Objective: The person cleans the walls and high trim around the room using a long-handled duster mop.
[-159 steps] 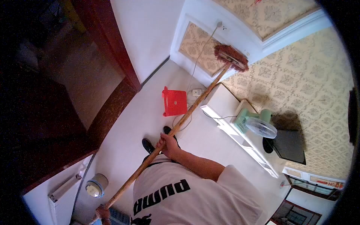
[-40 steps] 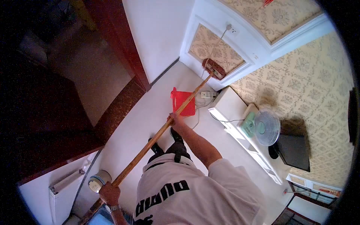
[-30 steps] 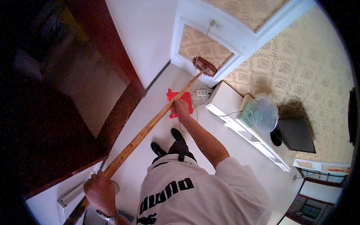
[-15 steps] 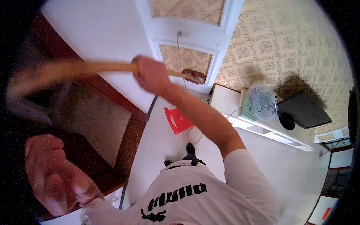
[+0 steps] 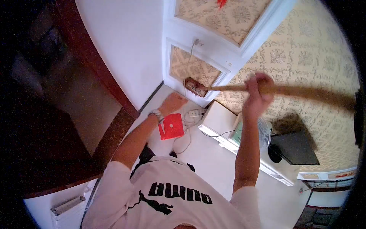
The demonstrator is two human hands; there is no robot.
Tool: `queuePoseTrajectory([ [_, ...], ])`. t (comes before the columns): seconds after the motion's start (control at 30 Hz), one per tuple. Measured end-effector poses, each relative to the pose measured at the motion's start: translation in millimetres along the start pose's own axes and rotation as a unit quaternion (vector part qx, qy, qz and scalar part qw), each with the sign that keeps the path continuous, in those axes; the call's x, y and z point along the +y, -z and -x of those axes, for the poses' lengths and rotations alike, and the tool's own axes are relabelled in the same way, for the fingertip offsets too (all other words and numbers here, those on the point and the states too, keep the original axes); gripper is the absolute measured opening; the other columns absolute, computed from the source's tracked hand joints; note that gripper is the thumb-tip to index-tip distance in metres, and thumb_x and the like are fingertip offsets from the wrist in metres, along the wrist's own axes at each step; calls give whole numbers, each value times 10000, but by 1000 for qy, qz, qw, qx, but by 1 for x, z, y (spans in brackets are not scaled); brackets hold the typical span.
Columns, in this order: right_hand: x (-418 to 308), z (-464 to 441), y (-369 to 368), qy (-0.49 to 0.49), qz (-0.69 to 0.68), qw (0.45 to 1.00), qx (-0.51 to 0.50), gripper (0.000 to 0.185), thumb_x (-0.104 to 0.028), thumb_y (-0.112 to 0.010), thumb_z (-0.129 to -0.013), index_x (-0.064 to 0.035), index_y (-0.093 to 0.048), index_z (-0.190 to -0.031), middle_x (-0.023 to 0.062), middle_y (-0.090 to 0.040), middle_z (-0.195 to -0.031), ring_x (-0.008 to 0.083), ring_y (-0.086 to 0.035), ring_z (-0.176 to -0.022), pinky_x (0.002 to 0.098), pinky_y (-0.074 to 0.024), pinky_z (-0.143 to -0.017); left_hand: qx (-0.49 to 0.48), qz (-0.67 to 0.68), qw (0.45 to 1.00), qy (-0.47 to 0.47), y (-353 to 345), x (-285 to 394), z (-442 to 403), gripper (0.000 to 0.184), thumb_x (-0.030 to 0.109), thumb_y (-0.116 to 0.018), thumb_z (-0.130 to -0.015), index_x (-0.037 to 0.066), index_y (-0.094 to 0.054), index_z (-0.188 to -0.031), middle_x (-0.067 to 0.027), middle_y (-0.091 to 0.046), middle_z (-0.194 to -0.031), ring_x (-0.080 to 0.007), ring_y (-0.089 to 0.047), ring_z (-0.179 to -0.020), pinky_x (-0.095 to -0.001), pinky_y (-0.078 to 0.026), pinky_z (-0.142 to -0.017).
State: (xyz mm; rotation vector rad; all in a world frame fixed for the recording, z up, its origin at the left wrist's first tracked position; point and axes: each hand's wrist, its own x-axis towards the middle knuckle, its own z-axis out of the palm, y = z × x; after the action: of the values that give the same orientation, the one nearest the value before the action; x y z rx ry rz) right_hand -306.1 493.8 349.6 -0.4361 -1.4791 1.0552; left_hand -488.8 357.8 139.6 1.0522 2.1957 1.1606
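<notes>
My right hand [image 5: 260, 95] is wrapped around the wooden handle of a broom [image 5: 305, 92], which stretches from near the right edge toward the wall. Its brush head [image 5: 196, 87], brown with reddish bristles, appears in front of the lower wall panel; whether it touches the panel I cannot tell. My left hand [image 5: 173, 104], with a band on the wrist, reaches forward below the brush head, apart from the handle. Its fingers are too unclear to read. Close under that wrist a red plastic thing [image 5: 172, 126] with a small hole is on the floor.
To the right, a white low cabinet [image 5: 216, 118] carries a green-based fan [image 5: 264, 133] and a dark screen [image 5: 295, 148]. A white power strip [image 5: 195, 113] and its cord lie by the cabinet. On the left is a dark-framed doorway [image 5: 103, 76].
The near end of the broom handle has swung from left to right with my right hand. My left hand has gone from the lower left to forward, near the red thing. The view has shifted.
</notes>
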Motion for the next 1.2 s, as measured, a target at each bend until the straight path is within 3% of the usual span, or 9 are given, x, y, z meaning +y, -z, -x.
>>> queuePoseTrajectory([
  [0.07, 6, 25, 21, 29, -12, 998, 60, 218, 10, -597, -745, -36, -496, -933, 50, -533, -827, 127, -524, -691, 255, -465, -602, 116, -228, 869, -424, -36, -42, -23, 186, 186, -491, -816, 68, -609, -898, -105, -507, -516, -200, -548, -473, -348, -455, -463],
  [0.17, -5, 77, 42, -24, 4, 993, 112, 230, -1, -643, -704, -64, -477, -850, 42, -529, -752, 149, -516, -689, 283, -457, -636, -119, 23, 979, -162, -115, -112, -68, 346, 342, -532, -809, 87, -556, -1042, -103, -526, -579, -227, -514, -468, -356, -427, -442],
  [0.3, -7, 151, 25, 32, 50, 991, 120, 105, -17, -569, -803, -78, -484, -789, 25, -465, -612, 136, -440, -578, 307, -418, -604, -193, 407, 819, 357, -120, -56, -53, 539, 555, -490, -775, 124, -506, -1098, -105, -515, -573, -200, -519, -444, -319, -401, -367],
  [0.4, -18, 201, -19, 19, 94, 991, 92, 253, -288, -627, -766, -75, -492, -789, 49, -469, -574, 202, -483, -568, 424, -441, -679, -231, 368, 808, 397, -103, -42, -47, 740, 720, -472, -666, 125, -472, -1105, -133, -525, -623, -219, -519, -465, -315, -407, -390],
  [0.6, -28, 253, -92, -64, 230, 960, 144, 367, -355, -564, -807, 3, -531, -879, 189, -586, -847, 328, -553, -862, 465, -427, -817, -273, 458, 677, 506, -129, -89, -49, 406, 443, -583, -720, 100, -451, -895, -95, -459, -635, -220, -487, -516, -332, -428, -455],
  [0.73, -65, 257, -120, -294, 353, 858, 230, 385, -287, -547, -823, 2, -527, -1077, 132, -579, -982, 236, -545, -931, 361, -428, -824, -287, 483, 686, 462, -135, -99, -57, 226, 178, -555, -754, 56, -422, -891, -115, -443, -712, -233, -500, -620, -350, -464, -526],
  [0.8, -71, 297, -114, -535, 251, 804, 64, 313, -143, -533, -818, -32, -525, -1111, 97, -590, -1002, 194, -547, -946, 343, -425, -832, -266, 441, 689, 509, -143, -94, -55, 183, 101, -542, -736, 46, -424, -865, -118, -441, -704, -232, -494, -604, -360, -469, -530],
  [1.0, -127, 277, -130, -294, 449, 843, -39, 241, -66, -597, -744, -36, -568, -982, 120, -563, -1094, 293, -502, -1076, 395, -384, -913, -216, 433, 718, 501, -235, -182, -19, 136, 73, -528, -734, 73, -437, -836, -75, -439, -675, -218, -475, -549, -352, -431, -465],
  [1.2, -142, 324, -89, -535, 601, 586, -95, 430, -281, -633, -744, -38, -498, -1072, 147, -551, -1002, 328, -542, -938, 437, -428, -783, -200, 347, 765, 505, -233, -209, 3, 74, 149, -505, -781, 90, -462, -772, -69, -450, -598, -216, -488, -513, -352, -423, -447],
])
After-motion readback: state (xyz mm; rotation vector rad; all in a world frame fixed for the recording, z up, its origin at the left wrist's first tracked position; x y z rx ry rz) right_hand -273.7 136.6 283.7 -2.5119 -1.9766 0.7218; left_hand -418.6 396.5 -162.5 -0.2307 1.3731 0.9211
